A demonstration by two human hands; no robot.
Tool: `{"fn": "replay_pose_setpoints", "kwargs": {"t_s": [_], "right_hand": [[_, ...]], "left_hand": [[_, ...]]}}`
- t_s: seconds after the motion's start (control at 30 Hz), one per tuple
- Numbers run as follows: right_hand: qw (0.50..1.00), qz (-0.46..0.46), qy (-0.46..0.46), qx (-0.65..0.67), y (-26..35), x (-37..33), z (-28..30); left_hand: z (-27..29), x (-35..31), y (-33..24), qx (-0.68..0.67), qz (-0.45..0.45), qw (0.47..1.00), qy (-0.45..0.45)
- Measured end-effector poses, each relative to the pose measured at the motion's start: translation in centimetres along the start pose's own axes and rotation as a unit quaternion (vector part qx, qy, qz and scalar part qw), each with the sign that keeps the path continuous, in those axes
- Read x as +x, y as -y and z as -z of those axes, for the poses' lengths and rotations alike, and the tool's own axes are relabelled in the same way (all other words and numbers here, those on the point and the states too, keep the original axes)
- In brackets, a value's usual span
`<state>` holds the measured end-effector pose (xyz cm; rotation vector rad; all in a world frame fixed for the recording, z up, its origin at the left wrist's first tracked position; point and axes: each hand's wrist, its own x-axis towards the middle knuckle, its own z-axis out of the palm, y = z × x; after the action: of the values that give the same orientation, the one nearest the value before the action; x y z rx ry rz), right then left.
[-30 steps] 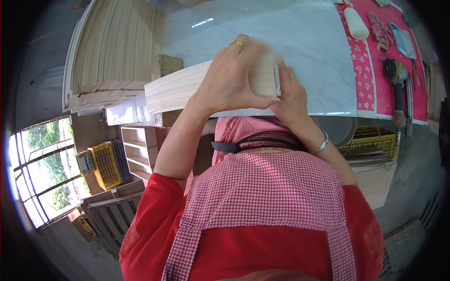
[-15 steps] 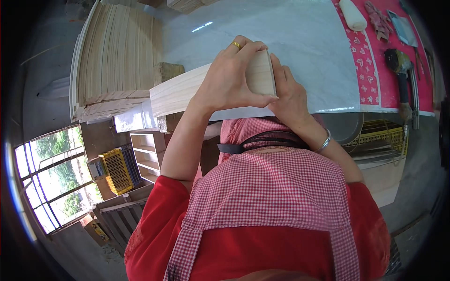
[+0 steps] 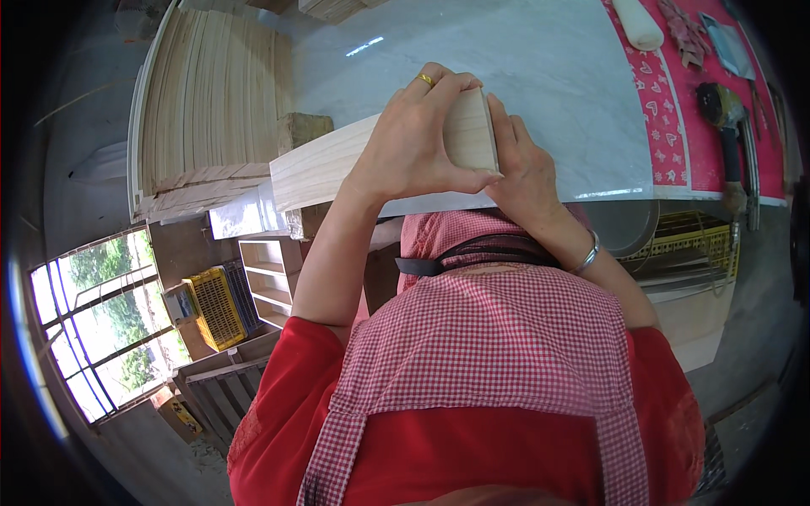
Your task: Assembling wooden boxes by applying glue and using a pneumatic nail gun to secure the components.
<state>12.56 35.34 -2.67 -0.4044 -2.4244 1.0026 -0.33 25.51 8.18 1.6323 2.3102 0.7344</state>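
A pale wooden board (image 3: 325,164) lies slantwise near the table's front edge, its right end raised toward me. My left hand (image 3: 409,143), with a gold ring, spans the board across its width, thumb on the near edge and fingers curled over the far one. At the board's right end, my right hand (image 3: 525,164) presses against the end face, fingers bent along it; part of its grip is hidden behind the board. A silver bangle circles the right wrist. The board's left end sits by a small wooden block (image 3: 305,131).
A large stack of thin wooden boards (image 3: 211,93) stands at the left of the pale table (image 3: 472,42). On a pink cloth at right lie a white roll (image 3: 639,25) and a power tool (image 3: 719,110). Yellow crates (image 3: 215,308) and a small shelf (image 3: 266,270) stand below, left.
Both hands keep the same hold on the board. Only the whole view has shifted very slightly.
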Motion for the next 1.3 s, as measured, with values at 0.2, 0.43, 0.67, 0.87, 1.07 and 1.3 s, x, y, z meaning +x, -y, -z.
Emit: {"fn": "replay_pose_setpoints", "kwargs": {"t_s": [0.2,0.43,0.67,0.87,1.07,1.3], "right_hand": [[1.000,-0.002,0.000,-0.004,-0.1,0.0,-0.1],[1.000,-0.003,-0.001,-0.006,0.1,0.1,0.1],[1.000,-0.007,0.007,-0.006,0.2,0.1,0.2],[0.997,-0.048,0.015,0.060,-0.1,-0.6,1.2],[0.973,-0.001,0.010,0.232,0.4,-3.7,4.3],[0.961,0.098,-0.038,0.254,0.2,-4.5,3.8]], "left_hand": [[-0.2,0.0,0.3,0.009,-0.002,1.000,0.003],[-0.5,0.0,0.4,0.014,-0.007,1.000,0.000],[-0.4,0.2,0.3,0.028,0.000,1.000,0.012],[-0.7,0.1,0.5,0.031,-0.029,0.999,-0.006],[-0.2,-0.1,0.8,0.015,-0.030,0.999,0.002],[0.1,0.1,0.8,0.019,-0.044,0.999,0.026]]}}
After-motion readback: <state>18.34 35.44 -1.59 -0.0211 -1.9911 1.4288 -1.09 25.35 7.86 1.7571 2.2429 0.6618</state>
